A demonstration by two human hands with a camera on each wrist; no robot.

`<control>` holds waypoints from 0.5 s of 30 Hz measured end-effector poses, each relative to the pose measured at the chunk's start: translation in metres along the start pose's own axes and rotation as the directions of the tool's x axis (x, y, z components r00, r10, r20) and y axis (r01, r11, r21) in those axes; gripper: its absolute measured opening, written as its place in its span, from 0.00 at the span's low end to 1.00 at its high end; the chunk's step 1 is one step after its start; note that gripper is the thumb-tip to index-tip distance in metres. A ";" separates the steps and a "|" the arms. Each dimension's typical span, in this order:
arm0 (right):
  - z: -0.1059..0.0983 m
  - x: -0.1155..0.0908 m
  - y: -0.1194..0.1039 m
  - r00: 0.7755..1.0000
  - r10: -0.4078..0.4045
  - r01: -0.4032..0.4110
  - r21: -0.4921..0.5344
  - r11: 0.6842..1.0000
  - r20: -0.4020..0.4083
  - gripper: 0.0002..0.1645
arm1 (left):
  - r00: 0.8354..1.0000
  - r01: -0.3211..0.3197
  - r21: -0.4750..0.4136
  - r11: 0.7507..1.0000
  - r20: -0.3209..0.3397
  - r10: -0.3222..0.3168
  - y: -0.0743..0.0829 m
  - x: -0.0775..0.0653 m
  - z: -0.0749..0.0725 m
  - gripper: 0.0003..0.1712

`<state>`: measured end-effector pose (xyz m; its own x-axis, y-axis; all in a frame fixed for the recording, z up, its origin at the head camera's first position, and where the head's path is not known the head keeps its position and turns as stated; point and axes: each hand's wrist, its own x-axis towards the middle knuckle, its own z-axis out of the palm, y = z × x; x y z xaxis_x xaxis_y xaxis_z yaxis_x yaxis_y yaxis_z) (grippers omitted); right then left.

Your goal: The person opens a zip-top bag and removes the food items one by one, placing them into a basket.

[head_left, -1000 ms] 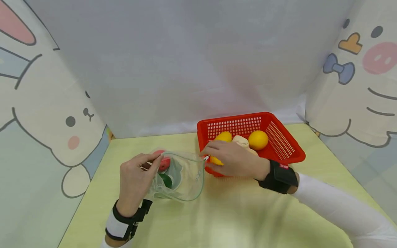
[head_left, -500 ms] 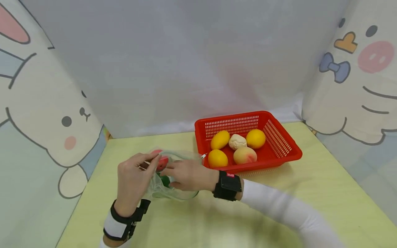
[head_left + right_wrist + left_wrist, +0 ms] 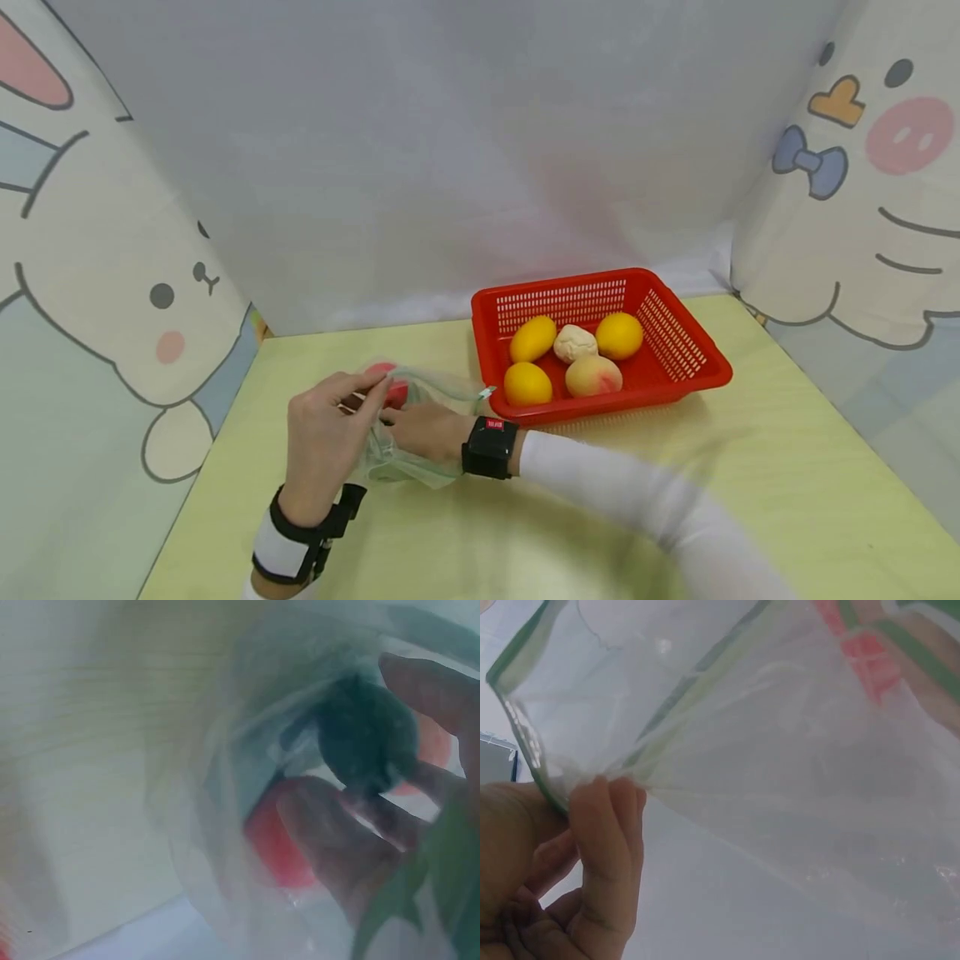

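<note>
My left hand (image 3: 327, 437) pinches the rim of a clear mesh bag (image 3: 405, 477) edged in green. In the left wrist view, thumb and fingers grip the bag's edge (image 3: 536, 776). Reaching inside the bag is my right hand (image 3: 425, 429), partly veiled by the mesh. Through the right wrist view, its spread fingers lie about a dark green round thing (image 3: 365, 735), and one finger overlaps a red thing (image 3: 281, 851). A pinkish-orange round thing (image 3: 433, 750) sits behind the green one. Whether any finger grips them is blurred.
A red plastic basket (image 3: 678, 387) at the right holds two oranges, a lemon (image 3: 533, 338), a peach (image 3: 593, 376) and a whitish lumpy thing (image 3: 575, 343). Yellow table (image 3: 600, 542) lies below; printed cloth walls stand around it.
My right hand has moved left from the bag's rim beside the basket and down into the bag. The left hand keeps its pinch on the rim. The basket's contents show fully now.
</note>
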<state>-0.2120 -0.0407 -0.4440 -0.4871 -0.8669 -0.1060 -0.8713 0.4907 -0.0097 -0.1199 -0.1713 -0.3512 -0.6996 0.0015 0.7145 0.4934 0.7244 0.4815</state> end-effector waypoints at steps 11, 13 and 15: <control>0.011 -0.011 -0.009 0.998 -0.009 0.010 0.015 1.000 -0.060 0.18 | 1.000 0.013 -0.019 1.000 0.013 -0.013 0.004 0.000 0.000 0.06; 0.011 -0.013 -0.007 0.999 -0.017 0.016 -0.014 1.000 -0.037 0.22 | 1.000 0.012 -0.027 1.000 0.017 -0.012 0.005 0.000 0.000 0.06; 0.010 -0.013 -0.004 1.000 -0.020 0.020 0.009 1.000 -0.007 0.25 | 1.000 0.014 -0.027 1.000 0.014 -0.013 0.006 0.001 -0.001 0.06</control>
<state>-0.2014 -0.0309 -0.4524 -0.4701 -0.8770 -0.0992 -0.8802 0.4741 -0.0205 -0.1171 -0.1683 -0.3473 -0.7132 0.0016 0.7010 0.4975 0.7057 0.5045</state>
